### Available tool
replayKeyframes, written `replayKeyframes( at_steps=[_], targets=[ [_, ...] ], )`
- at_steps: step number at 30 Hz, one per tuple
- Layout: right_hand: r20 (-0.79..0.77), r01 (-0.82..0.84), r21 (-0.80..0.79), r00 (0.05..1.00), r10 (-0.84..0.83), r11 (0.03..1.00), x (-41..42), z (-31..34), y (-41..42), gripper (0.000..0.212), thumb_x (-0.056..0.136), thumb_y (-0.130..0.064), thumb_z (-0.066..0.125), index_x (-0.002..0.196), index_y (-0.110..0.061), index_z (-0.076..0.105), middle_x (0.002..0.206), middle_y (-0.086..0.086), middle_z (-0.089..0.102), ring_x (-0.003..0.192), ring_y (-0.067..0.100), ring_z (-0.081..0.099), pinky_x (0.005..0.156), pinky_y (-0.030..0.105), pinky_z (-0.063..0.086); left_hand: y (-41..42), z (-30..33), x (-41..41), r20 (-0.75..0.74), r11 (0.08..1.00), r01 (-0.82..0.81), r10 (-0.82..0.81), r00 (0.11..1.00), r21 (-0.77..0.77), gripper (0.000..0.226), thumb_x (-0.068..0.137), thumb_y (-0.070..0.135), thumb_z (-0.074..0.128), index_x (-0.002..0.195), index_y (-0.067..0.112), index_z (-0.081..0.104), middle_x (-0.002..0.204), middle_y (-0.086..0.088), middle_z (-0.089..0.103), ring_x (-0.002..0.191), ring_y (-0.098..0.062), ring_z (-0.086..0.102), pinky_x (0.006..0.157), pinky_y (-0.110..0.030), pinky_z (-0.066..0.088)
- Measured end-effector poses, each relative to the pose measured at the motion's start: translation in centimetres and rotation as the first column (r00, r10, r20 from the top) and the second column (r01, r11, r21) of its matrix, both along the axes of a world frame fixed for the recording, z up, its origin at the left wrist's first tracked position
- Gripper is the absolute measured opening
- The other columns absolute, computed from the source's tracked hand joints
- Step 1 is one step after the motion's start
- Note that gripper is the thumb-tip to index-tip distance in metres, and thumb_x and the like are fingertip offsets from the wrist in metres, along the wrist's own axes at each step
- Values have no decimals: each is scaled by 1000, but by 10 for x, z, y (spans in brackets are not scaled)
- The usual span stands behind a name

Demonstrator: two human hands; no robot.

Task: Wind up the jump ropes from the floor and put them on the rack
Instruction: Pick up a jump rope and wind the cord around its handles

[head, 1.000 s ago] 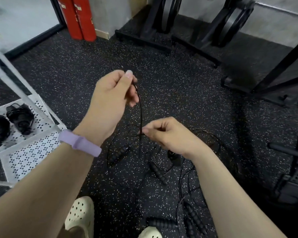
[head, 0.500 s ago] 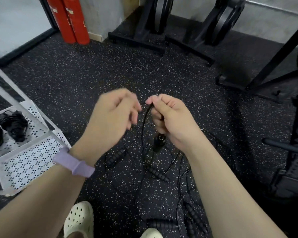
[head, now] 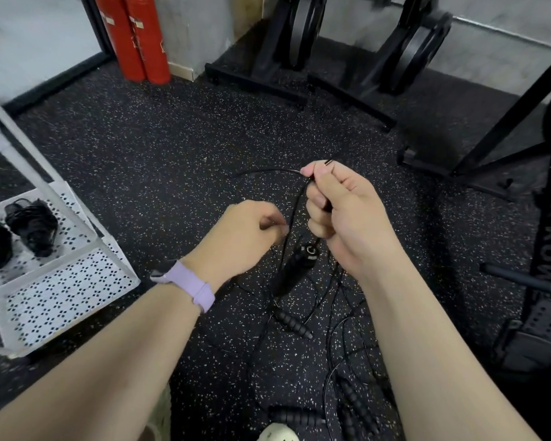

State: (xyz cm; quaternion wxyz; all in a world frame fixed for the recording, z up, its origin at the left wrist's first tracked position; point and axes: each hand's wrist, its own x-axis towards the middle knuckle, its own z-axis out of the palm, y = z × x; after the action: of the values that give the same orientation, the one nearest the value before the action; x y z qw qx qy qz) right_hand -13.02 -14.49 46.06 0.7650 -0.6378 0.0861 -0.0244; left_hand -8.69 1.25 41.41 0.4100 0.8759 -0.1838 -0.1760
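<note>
Right hand is fisted around the thin black jump-rope cord; left hand pinches it at 9 o'clock, handle dangling. We risk snagging the tangled floor ropes at 6 o'clock.

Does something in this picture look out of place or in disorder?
Yes. Several black jump ropes lie tangled on the speckled floor, cords crossing and handles pointing different ways, while two wound bundles sit on the white rack. Both hands hold one cord.
</note>
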Motion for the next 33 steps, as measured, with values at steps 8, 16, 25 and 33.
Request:
replayKeyframes(
  at_steps=[8, 16, 25, 33],
  targets=[
    [-37, 84, -60, 996, -86, 995, 4, -6, 4, 19, 106, -30, 57, 119, -15, 60, 64, -7, 47, 50, 8, 34, 47, 23, 30, 18, 23, -5, 208, 999, -3, -5, 978, 40, 13, 102, 33, 55, 96, 27, 65, 79, 12, 69, 58, -16, 63, 54, -35, 57],
    [-349, -455, -542, 887, 303, 707, 1, -36, 24, 31, 92, -48, 73, 96, -17, 74, 63, -10, 52, 54, 7, 42, 60, 26, 35, 22, 50, 9, -281, 571, -379, 256, 925, -728, 20, 108, 13, 48, 93, 8, 60, 69, 3, 59, 58, -10, 53, 56, -23, 42],
    [-126, -176, -495, 983, 130, 851, 13, -43, 31, 38, 107, -29, 56, 75, -16, 71, 55, -3, 44, 52, 19, 34, 53, 30, 29, 29, 44, 6, -10, 854, -364, 389, 921, -371, 33, 107, 31, 48, 87, 13, 66, 64, 0, 68, 47, -10, 50, 47, -30, 43],
    [-115, -56, -2, 992, 55, 998, 20, -34, 27, 28, 110, -19, 49, 89, -7, 64, 61, -3, 43, 48, 7, 27, 43, 20, 25, 29, 18, -7, 142, 976, 9, -41, 989, 218, 9, 100, 28, 58, 97, 23, 65, 83, 6, 72, 58, -10, 60, 65, -42, 58]
  ],
)
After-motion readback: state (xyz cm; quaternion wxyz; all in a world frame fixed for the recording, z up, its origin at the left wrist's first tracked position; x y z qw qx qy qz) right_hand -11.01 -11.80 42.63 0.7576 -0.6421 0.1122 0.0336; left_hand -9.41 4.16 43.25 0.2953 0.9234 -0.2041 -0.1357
